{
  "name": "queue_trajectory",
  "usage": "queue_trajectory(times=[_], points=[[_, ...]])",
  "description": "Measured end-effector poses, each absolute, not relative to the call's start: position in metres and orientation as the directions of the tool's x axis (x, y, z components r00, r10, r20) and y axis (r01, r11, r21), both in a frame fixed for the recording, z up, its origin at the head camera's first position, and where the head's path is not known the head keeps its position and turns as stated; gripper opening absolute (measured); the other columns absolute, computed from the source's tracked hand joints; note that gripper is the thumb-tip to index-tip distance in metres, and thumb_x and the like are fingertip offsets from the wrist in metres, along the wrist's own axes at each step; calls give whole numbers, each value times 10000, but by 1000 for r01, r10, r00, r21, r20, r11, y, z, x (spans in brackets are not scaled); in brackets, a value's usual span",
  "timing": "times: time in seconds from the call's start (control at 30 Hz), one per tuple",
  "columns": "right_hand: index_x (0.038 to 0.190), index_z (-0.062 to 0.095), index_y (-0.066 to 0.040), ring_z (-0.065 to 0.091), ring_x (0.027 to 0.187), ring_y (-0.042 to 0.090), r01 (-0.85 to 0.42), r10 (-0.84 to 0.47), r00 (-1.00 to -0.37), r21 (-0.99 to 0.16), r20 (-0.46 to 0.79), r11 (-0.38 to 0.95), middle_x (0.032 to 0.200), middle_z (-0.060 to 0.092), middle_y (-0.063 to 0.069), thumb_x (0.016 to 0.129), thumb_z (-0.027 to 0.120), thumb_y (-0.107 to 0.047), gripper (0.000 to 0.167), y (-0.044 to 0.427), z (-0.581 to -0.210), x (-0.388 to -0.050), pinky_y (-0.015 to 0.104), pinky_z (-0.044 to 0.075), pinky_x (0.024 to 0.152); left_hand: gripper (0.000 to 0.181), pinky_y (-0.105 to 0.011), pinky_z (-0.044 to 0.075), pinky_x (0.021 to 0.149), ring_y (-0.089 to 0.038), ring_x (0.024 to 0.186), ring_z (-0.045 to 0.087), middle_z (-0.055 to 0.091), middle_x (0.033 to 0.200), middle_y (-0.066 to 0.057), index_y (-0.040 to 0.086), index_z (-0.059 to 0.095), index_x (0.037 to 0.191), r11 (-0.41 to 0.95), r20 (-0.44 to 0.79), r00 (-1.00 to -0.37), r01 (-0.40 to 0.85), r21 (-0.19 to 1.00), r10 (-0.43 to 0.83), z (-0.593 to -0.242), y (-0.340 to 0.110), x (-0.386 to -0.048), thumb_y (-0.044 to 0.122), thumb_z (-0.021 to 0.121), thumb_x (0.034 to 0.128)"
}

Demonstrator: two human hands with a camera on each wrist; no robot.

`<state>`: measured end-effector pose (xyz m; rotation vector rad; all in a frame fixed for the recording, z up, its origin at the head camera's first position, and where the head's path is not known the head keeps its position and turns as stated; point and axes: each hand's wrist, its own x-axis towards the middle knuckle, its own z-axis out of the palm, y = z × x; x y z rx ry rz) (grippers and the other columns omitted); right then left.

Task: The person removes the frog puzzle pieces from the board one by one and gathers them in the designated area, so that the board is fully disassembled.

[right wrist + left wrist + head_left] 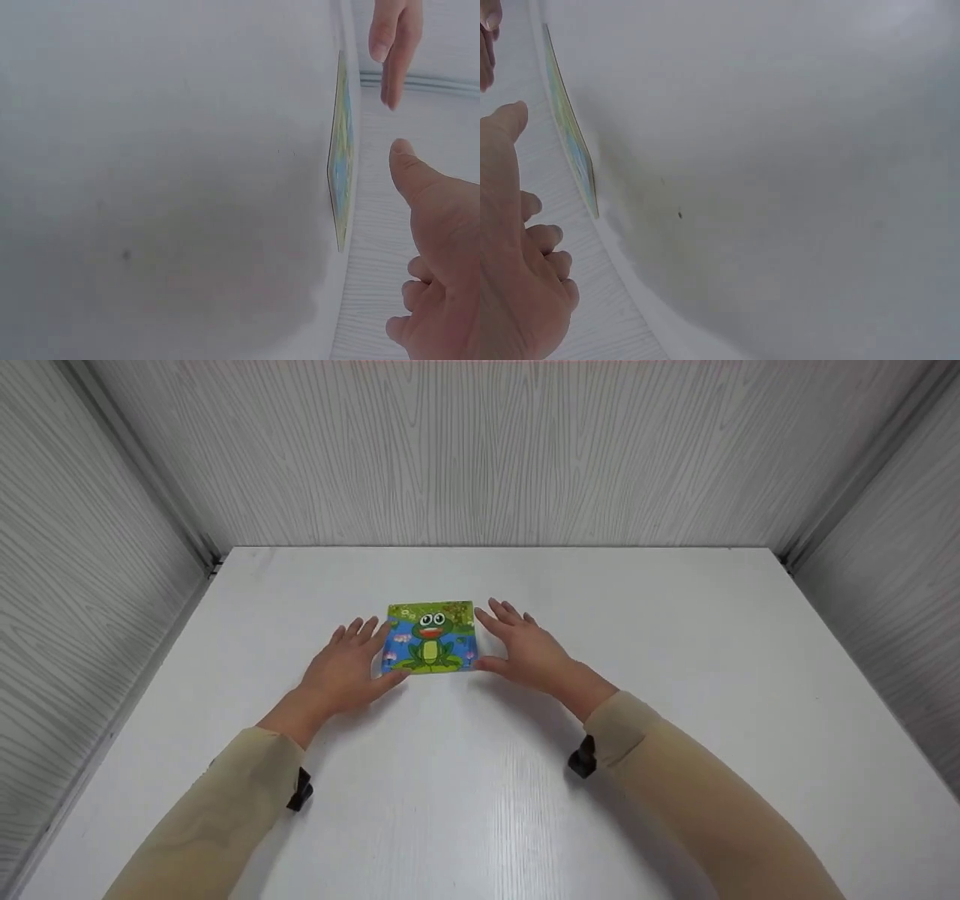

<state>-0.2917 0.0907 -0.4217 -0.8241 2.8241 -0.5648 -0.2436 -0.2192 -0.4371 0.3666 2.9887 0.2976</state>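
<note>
A thin square board [430,639] with a frog picture lies flat on the white table. The cartoon frog is green, against blue water, pink flowers and a green bank. Beside its left edge is my left hand [339,669], fingers spread, thumb overlapping the lower left corner in the head view. My right hand [538,654] is at the right edge, its fingers extended and apart. Both wrist views show the board [571,135] nearly edge-on, with a gap between it and the hands. Neither hand holds anything.
The white tabletop [637,615] extends around the board on every side. Grey wood-grain panels stand behind it [495,457] and at the left [67,547] and right. Each beige sleeve carries a small black device [583,757] at the cuff.
</note>
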Motion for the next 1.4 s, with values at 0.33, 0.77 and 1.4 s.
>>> queue_trajectory(times=[0.33, 0.77, 1.4], points=[[1687, 318, -170, 127, 1633, 263, -479, -567, -813, -397, -136, 783, 1764, 201, 54, 1055, 651, -463, 772, 67, -441, -304, 484, 184, 1293, 895, -564, 136, 1286, -400, 1619, 121, 218, 1752, -142, 81, 227, 1696, 949, -163, -951, 225, 222, 263, -445, -217, -252, 633, 503, 1048], [1647, 369, -192, 200, 1611, 313, -523, -618, -764, -383, -187, 762, 1735, 261, 59, 1098, 571, -431, 633, 69, -446, -305, 491, 228, 1281, 808, -626, 208, 1254, -429, 1607, 150, 187, 1755, -146, 105, 248, 1690, 946, -228, -937, 205, 250, 263, -446, -214, -254, 587, 462, 1077], [1620, 423, -212, 183, 1614, 293, -540, -646, -737, -399, -201, 741, 1727, 271, 5, 1093, 590, -428, 594, 129, -447, -271, 483, 191, 1291, 769, -470, 190, 1292, -352, 1601, 231, 294, 1714, -170, 7, 314, 1649, 913, -175, -900, 370, 174, 399, -444, -169, -223, 519, 487, 1102]])
